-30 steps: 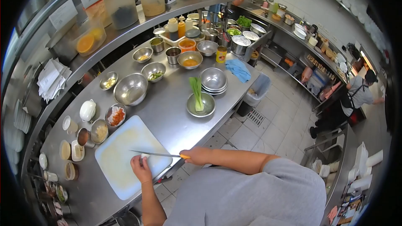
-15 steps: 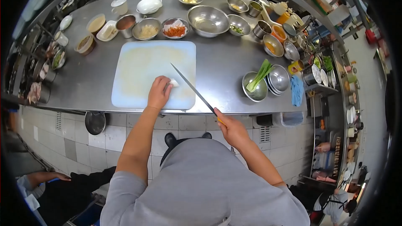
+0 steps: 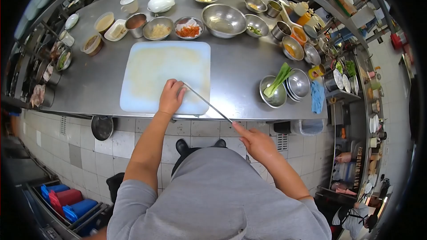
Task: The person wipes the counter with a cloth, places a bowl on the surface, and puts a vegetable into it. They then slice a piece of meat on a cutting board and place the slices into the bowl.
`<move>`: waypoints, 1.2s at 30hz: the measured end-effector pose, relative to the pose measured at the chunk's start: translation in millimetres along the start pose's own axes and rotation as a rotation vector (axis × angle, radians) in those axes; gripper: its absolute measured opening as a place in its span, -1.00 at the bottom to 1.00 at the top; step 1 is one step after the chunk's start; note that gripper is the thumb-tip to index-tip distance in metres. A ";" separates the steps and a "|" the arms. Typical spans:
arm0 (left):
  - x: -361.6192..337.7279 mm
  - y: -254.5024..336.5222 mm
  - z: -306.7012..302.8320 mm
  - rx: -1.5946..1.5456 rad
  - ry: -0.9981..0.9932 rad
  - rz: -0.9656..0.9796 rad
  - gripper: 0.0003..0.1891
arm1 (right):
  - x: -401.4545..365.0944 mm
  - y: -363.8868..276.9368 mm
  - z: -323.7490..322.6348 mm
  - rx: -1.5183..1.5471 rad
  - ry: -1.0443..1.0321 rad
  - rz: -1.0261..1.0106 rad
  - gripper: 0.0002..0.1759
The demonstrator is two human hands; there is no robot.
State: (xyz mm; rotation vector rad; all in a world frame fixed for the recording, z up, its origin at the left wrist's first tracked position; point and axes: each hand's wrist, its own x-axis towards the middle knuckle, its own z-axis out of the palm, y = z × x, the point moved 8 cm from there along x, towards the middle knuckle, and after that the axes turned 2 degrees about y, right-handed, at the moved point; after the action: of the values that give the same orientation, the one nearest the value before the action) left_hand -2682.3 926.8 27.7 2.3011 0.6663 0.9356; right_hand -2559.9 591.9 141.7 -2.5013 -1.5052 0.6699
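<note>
On the right side of the white cutting board (image 3: 151,69), my left hand (image 3: 171,98) presses down with curled fingers. The small white piece of food it was holding is now almost wholly hidden by the fingers and blade. My right hand (image 3: 257,144) is closed around the handle of a long knife (image 3: 208,103), over the floor just off the counter's front edge. The blade slants up and left across the board, seen nearly edge-on, its tip close to my left fingertips. Whether the blade touches the food cannot be made out.
Behind the board stand a bowl of orange-red pieces (image 3: 187,31), a large steel bowl (image 3: 223,22) and several tubs. To the right, a bowl (image 3: 272,101) holds a green stalk (image 3: 278,80) beside stacked bowls (image 3: 299,82) and a blue cloth (image 3: 317,95). Another person (image 3: 353,218) is at lower right.
The knife has turned flatter and edge-on, its tip lowering toward my left fingers. My right hand has moved slightly right and down. The person at lower left has mostly left the view.
</note>
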 end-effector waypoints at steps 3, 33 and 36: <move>-0.7 -3.7 3.8 -0.036 -0.011 -0.027 -0.74 | 4.9 2.7 2.7 -0.014 -0.066 0.025 -0.29; 9.4 41.7 17.3 0.295 -0.169 0.186 -0.22 | -6.1 62.2 24.9 0.107 0.222 0.192 -0.35; 16.6 21.3 43.9 0.289 -0.241 0.167 -0.34 | -4.9 71.5 29.5 0.133 0.310 0.272 -0.39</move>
State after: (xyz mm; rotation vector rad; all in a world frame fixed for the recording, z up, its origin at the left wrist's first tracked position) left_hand -2634.4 908.3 23.0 2.7060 0.5416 0.6497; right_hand -2517.6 549.9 92.2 -2.5819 -0.9958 0.3770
